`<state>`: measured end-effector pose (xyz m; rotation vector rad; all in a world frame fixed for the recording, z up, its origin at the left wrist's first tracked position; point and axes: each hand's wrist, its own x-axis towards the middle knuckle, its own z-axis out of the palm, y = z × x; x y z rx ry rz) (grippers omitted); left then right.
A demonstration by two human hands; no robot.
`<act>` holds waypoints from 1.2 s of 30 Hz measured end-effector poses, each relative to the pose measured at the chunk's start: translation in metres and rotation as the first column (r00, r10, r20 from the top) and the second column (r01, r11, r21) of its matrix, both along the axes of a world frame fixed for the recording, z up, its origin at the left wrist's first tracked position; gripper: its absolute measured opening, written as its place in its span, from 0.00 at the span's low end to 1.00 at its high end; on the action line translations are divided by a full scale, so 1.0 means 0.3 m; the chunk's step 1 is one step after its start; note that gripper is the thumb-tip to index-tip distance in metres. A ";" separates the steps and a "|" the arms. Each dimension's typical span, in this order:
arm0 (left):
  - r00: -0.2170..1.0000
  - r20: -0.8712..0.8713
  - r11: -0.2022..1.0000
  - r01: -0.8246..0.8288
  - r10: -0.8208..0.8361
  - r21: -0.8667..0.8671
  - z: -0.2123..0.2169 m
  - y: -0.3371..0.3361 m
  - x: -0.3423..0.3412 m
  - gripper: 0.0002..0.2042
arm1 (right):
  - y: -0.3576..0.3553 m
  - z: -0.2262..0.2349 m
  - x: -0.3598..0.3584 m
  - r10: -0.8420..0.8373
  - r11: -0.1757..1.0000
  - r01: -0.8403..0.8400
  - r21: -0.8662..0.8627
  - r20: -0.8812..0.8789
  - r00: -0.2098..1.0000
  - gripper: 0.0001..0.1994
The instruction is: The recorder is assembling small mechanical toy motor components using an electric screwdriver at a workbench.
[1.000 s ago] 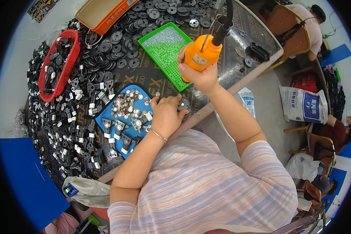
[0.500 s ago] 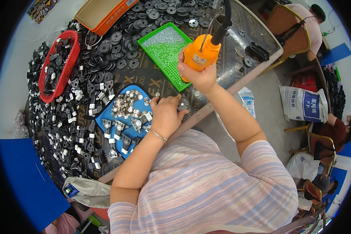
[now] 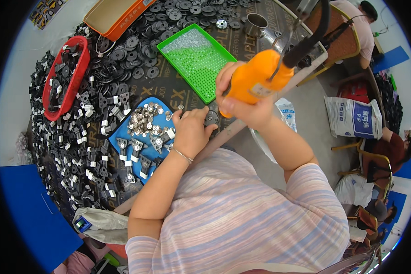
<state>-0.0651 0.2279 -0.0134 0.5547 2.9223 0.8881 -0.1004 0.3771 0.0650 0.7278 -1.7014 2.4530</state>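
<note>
My right hand point(image 3: 253, 107) is wrapped round an orange electric screwdriver point(image 3: 260, 75), raised above the table's near edge, with a thick black hose or cord at its upper end. The screwdriver's tip cannot be made out. Low on the table, my left hand point(image 3: 191, 130) grips a small black disc point(image 3: 211, 117) between thumb and fingers, partly covering it. Beside that hand lies a blue tray point(image 3: 119, 130) holding silver metal caps point(image 3: 146, 119) and several black brackets with white ends point(image 3: 137, 148). A green tray point(image 3: 208, 97) with clear small pieces stands beyond both hands.
Black discs point(image 3: 132, 43) pile up at the back. Many black-and-white brackets point(image 3: 89, 150) spread across the left side. A red basket point(image 3: 80, 75), an orange box point(image 3: 123, 25) and a metal cup point(image 3: 255, 25) stand on the table. Other people sit at the far right.
My right hand has swung the screwdriver rightward and toward me, away from the green tray, and tilted it. My left hand stays at the black disc, almost unmoved.
</note>
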 end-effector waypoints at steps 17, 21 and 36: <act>1.000 -0.023 1.000 0.018 -0.018 0.000 -0.013 0.002 -0.001 0.22 | -0.034 -0.028 0.022 0.041 0.993 -0.036 0.109 -0.049 0.998 0.11; 0.998 -0.058 1.000 0.010 -0.010 0.000 -0.023 0.003 0.002 0.22 | -0.031 -0.032 0.022 0.069 0.990 -0.058 0.126 -0.085 0.994 0.12; 1.000 0.012 1.000 -0.002 0.002 -0.027 -0.001 0.000 0.012 0.22 | 0.020 0.029 -0.072 0.203 0.979 -0.203 0.003 -0.086 0.975 0.14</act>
